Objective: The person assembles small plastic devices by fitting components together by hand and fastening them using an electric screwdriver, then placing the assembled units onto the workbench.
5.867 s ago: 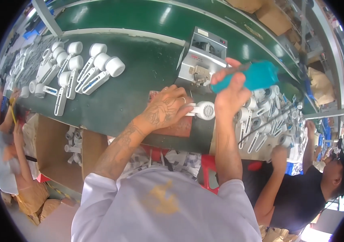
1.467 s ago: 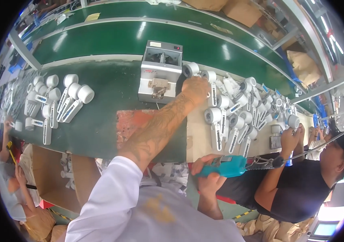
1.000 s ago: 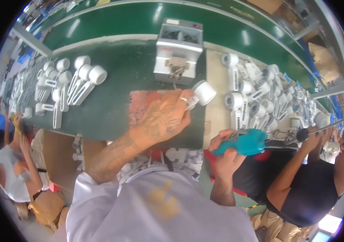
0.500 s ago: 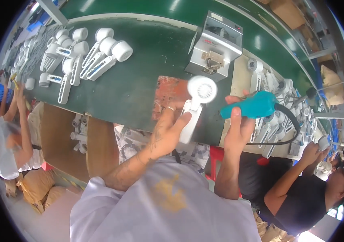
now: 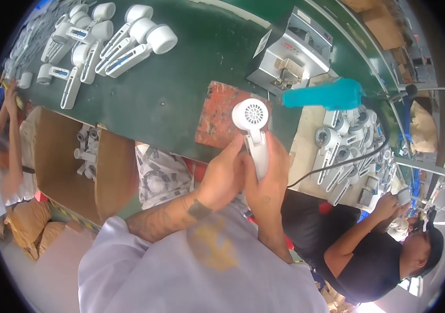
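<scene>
A white handheld fan point(image 5: 251, 116), its round slotted head up and its slim handle toward me, is held between both hands over the near edge of the green table point(image 5: 180, 83). My left hand point(image 5: 223, 175) closes on the left side of the handle. My right hand point(image 5: 268, 180) wraps the handle from the right, thumb along it. Behind the fan lies a worn red pad point(image 5: 213, 112). To the right, a teal corded power tool point(image 5: 324, 96), apparently an electric screwdriver, is blurred, with no hand on it.
A grey metal machine point(image 5: 290, 55) stands behind the pad. More white fans point(image 5: 146, 36) lie at the far left, and fan parts point(image 5: 345, 146) cover a board at right. An open carton point(image 5: 66, 161) sits left, below the table edge. A co-worker point(image 5: 374, 250) is close at right.
My right hand has let go of the teal tool, which is now higher and apart from it. That hand has joined my left on the fan handle.
</scene>
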{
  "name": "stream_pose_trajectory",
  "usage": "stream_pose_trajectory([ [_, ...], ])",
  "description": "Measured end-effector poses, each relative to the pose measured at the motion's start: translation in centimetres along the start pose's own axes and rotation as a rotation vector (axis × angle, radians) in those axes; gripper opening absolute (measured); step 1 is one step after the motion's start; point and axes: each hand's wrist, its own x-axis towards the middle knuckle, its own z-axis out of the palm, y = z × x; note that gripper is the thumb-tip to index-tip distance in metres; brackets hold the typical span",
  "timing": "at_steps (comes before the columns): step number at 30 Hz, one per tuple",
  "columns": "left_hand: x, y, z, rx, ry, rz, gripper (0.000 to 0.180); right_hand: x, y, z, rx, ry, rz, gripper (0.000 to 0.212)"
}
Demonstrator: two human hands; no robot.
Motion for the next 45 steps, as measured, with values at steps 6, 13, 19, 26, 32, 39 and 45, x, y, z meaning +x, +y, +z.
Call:
stream_pose_trajectory([
  [6,-0.4,0.0,0.0,-0.172,-0.047,-0.018,0.043,-0.9,0.2,0.1,0.088,0.028,-0.03,0.062],
  [13,0.3,-0.7,-0.3,-0.192,-0.081,-0.006,0.044,-2.2,0.2,-0.9,0.117,0.109,-0.052,0.063],
  [19,0.3,-0.4,-0.3,-0.192,-0.145,-0.007,0.044,-1.1,-1.9,-2.2,0.392,0.214,0.068,0.071],
  [26,-0.2,-0.3,0.0,-0.182,-0.105,0.005,0.041,-0.3,-2.4,-0.9,-0.047,0.045,0.025,0.068],
  [32,-0.3,-0.3,0.1,-0.18,-0.123,0.037,0.043,-0.6,-1.2,-0.8,0.09,0.13,0.012,0.069],
  [39,0.3,-1.0,-0.6,-0.116,-0.07,0.043,0.041,-0.8,-1.2,-1.1,0.297,0.149,0.169,0.067],
  [45,-0.1,-0.6,0.1,-0.157,-0.071,0.034,0.043,-0.6,-0.9,-1.6,0.281,0.092,0.168,0.067],
])
